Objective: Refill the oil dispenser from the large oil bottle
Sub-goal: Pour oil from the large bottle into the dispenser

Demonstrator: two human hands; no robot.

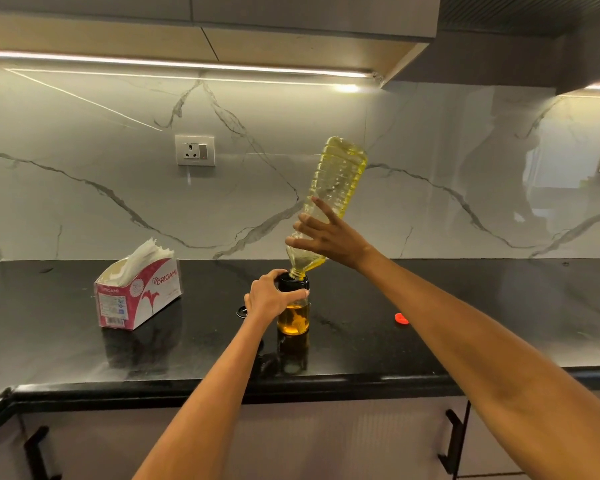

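The large oil bottle (338, 174) is clear plastic with yellow oil inside. It is tipped mouth-down, its base raised up to the right, and its neck rests in the top of the oil dispenser (294, 318). The dispenser is a glass jar with a black collar, standing upright on the black counter (482, 306) with amber oil in its lower part. My right hand (326, 237) grips the bottle near its neck, fingers spread along it. My left hand (272, 296) is wrapped around the dispenser's collar.
A pink and white tissue box (137, 294) stands on the counter to the left. A red cap (400, 318) lies to the right of the dispenser; a black lid (242, 311) lies just behind my left wrist. A wall socket (195, 150) sits on the marble backsplash.
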